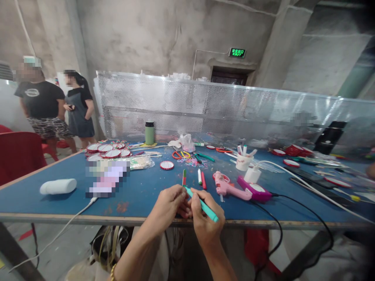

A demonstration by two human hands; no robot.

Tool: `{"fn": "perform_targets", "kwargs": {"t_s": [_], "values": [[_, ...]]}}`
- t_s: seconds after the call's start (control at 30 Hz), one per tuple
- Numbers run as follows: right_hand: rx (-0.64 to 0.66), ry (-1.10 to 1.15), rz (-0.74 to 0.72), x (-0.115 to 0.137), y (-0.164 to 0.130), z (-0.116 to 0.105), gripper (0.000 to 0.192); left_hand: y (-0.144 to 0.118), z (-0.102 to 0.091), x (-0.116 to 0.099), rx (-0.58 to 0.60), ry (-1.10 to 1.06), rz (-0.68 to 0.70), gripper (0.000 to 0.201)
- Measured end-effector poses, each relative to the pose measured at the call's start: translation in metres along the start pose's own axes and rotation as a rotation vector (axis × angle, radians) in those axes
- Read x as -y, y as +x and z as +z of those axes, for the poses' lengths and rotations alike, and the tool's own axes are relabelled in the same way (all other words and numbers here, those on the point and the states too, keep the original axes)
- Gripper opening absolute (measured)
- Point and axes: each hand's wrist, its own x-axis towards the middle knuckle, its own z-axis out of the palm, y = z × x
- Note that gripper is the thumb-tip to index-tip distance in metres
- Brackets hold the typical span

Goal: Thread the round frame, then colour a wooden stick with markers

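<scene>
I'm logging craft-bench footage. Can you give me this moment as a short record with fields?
Setting: blue table, perforated metal screen behind it
Left hand: fingers pinch the tip end of the teal marker
Right hand: grips the teal marker's barrel
Near hands: red-green marker, pink glue gun, purple device
Farther back: green bottle, red-rimmed discs, scissors, white cup
Others: two people standing at far left

Left hand (168,207) hides the teal pen (205,207) tip — unclear.
</scene>
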Motion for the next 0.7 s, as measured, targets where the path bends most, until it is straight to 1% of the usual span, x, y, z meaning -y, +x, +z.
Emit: {"fn": "perform_targets", "kwargs": {"t_s": [0.17,0.3,0.57,0.7], "values": [[-0.04,-0.007,0.02,-0.0034,-0.0029,-0.0003,0.016,-0.0001,0.0009,-0.0006,0.027,-0.027,-0.018,0.037],[-0.048,0.018,0.042,-0.006,-0.0046,0.0001,0.015,0.0011,0.0012,0.0008,0.011,-0.037,-0.036,0.036],[-0.025,0.048,0.087,-0.0088,-0.0087,-0.0005,0.015,0.0007,0.0003,0.0008,-0.006,-0.025,-0.043,0.04],[-0.024,0.036,0.066,-0.0067,-0.0073,-0.0008,0.015,0.0003,0.0006,0.0009,0.0,-0.025,-0.033,0.039]]}}
